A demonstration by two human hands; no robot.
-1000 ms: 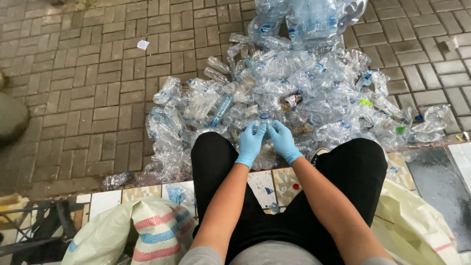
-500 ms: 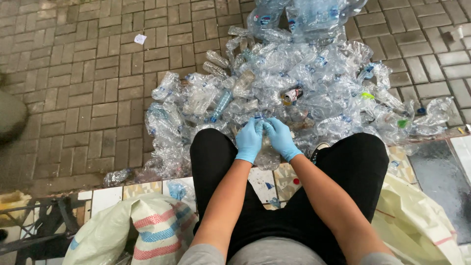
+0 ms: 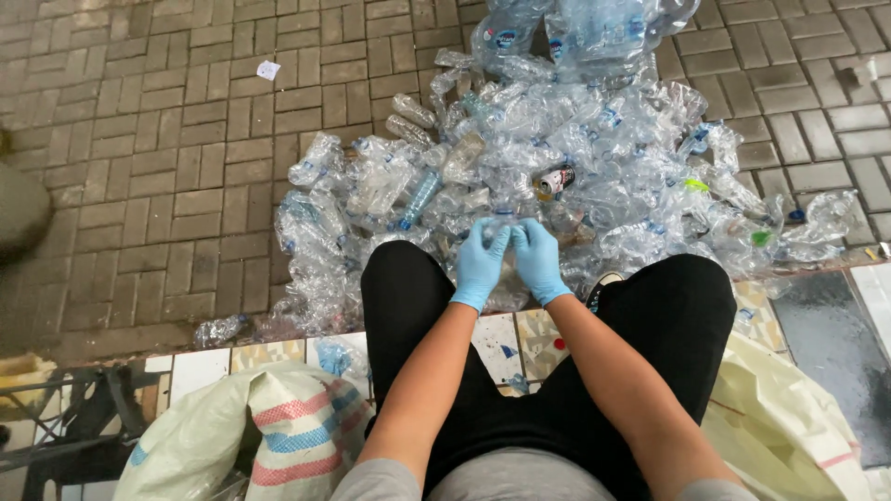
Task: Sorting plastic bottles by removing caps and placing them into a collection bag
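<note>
Both my hands wear blue gloves and meet between my knees. My left hand and my right hand grip a clear plastic bottle from either side, its top poking up between the fingers. Just beyond them lies a big pile of crushed clear bottles on the brick paving. My legs in black trousers frame the hands.
A striped woven sack sits at my lower left, a pale sack at my lower right. A stray crushed bottle lies by the tiled step edge. A scrap of paper rests on the bricks. A dark shape is at the far left.
The hands stay together on the bottle between my knees; the view has shifted slightly, and the fingers have worked a little around the bottle's top.
</note>
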